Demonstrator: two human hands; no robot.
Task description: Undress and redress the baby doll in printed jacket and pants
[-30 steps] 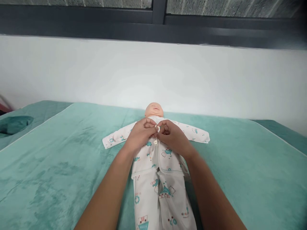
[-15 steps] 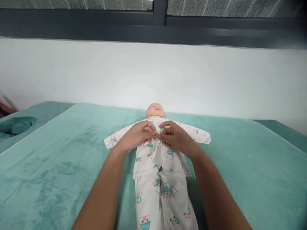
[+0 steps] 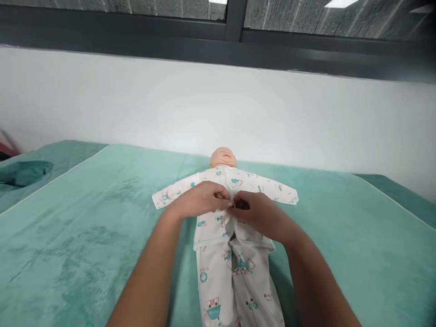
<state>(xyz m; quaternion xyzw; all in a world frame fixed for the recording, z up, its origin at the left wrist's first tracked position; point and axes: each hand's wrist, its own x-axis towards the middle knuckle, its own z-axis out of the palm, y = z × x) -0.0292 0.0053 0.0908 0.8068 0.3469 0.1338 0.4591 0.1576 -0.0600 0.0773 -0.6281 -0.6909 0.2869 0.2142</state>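
A baby doll (image 3: 223,157) lies on its back on a teal blanket (image 3: 85,218), head toward the wall. It wears a white printed shirt (image 3: 254,184) with sleeves spread out and matching trousers (image 3: 218,281). My left hand (image 3: 200,200) and my right hand (image 3: 260,213) meet at the shirt's front opening at mid chest. Both pinch the fabric edges together there with curled fingers. Any button under the fingertips is hidden.
A white wall (image 3: 218,109) rises just behind the doll's head, with a dark window frame (image 3: 235,38) above. A dark teal pillow (image 3: 23,172) lies at the far left. The blanket spreads wide on both sides of the doll.
Both hands have slid down the shirt front from the collar to the mid chest. The top of the shirt now lies closed and uncovered.
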